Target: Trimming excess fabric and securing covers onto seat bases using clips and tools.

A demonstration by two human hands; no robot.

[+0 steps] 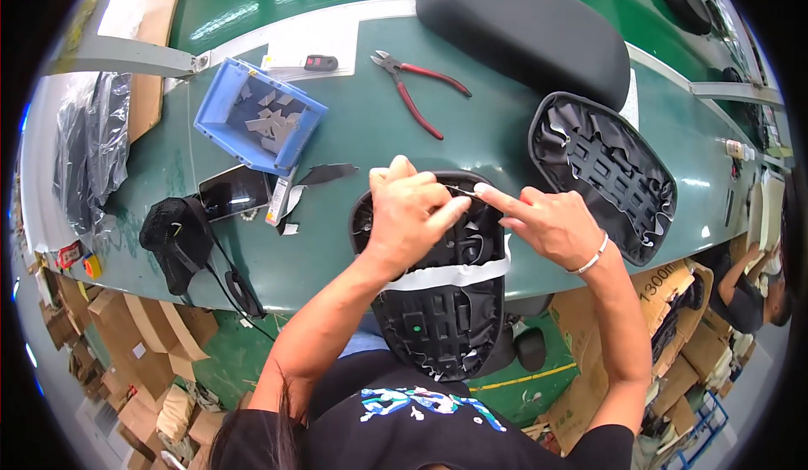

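A black padded seat (438, 323), its ribbed underside facing up, leans from my lap onto the table's near edge. A white strip (450, 276) crosses its middle. My left hand (408, 213) is closed over the seat's far left part, fingers curled; what they grip is hidden. My right hand (555, 224) reaches in from the right, index finger stretched to a thin, dark, shiny piece (461, 190) at the seat's far rim. Its thumb is apart from that finger, and nothing shows between them. I cannot tell whether the thin piece is a tool.
On the green table (337, 251) lie red-handled cutting pliers (412, 87), a blue bin (252, 125) of grey scraps, a phone (236, 192) and a black cap (175, 238). Another upturned seat (606, 175) and a long black cushion (522, 28) lie right. Cardboard boxes (143, 344) stand below.
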